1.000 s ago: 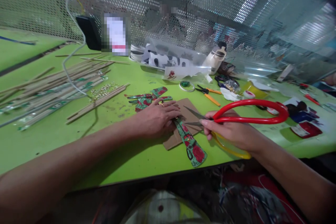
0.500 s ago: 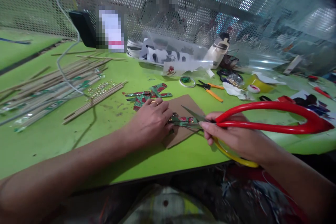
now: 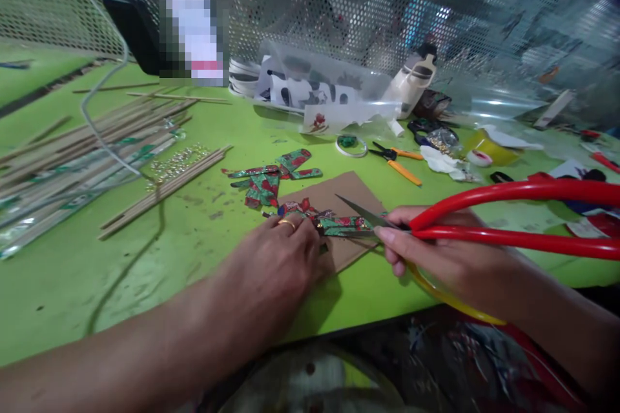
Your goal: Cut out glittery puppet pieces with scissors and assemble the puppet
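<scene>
Patterned strip [image 3: 341,224]: narrow piece w/ green ground & red flower print, shiny, lying flat across the near-left part of the cardboard sheet [image 3: 339,193], which sits on the green worktop [image 3: 203,258]. Its left end bunches into a crumpled red/green knot just beyond the left hand [image 3: 281,258]; its right end reaches the scissor blades.

Left hand rests palm-down on the cardboard's near-left corner, fingers bent & closed down on the strip's left end, pinning it; gold ring on one finger. Right hand [image 3: 436,251], right of the cardboard, has its grip clamped round the scissors [image 3: 484,219]: big red loop handle above the hand, yellow loop below; steel blades slightly parted, tips pointing left over the cardboard, strip between or right at them, can't tell which.

Beyond the cardboard, to its left: pile of more green/red strips [image 3: 271,181]. Further left: bundle of thin wooden sticks [image 3: 97,148] & small heap of gold bits [image 3: 177,161]. Beyond cardboard to the right: orange-handled pliers [image 3: 394,161], tape roll [image 3: 351,145], clear plastic bag w/ printed sheets [image 3: 320,93]. Perforated metal screen [image 3: 339,6] stands behind everything.
</scene>
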Demonstrator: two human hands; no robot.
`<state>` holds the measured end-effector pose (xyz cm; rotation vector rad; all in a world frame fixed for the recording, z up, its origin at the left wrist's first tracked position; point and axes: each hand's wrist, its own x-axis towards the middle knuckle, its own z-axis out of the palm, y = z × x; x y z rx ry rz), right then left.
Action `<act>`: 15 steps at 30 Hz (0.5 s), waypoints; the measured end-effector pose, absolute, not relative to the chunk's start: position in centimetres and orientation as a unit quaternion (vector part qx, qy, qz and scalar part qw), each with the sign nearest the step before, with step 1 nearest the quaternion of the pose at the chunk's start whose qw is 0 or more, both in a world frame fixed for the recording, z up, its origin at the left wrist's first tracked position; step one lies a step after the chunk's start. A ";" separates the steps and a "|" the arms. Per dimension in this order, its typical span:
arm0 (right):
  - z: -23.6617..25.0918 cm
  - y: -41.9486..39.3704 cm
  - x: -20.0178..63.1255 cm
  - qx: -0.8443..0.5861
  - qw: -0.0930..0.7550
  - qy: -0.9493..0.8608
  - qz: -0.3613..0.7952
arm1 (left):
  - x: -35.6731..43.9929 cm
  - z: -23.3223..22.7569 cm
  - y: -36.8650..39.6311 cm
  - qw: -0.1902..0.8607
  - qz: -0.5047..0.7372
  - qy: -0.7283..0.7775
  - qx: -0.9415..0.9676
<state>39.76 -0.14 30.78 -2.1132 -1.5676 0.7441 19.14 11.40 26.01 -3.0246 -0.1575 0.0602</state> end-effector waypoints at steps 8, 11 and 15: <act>30.7 1.4 39.4 -0.738 0.196 -0.572 0.299 | 19.0 25.1 10.5 0.069 -0.013 -0.084 -0.994; 30.7 1.5 39.1 -0.749 0.186 -0.562 0.299 | 19.1 25.3 10.6 0.072 -0.014 -0.090 -0.993; 30.7 1.7 38.9 -0.743 0.162 -0.584 0.285 | 19.0 25.4 10.7 0.077 -0.030 -0.091 -0.992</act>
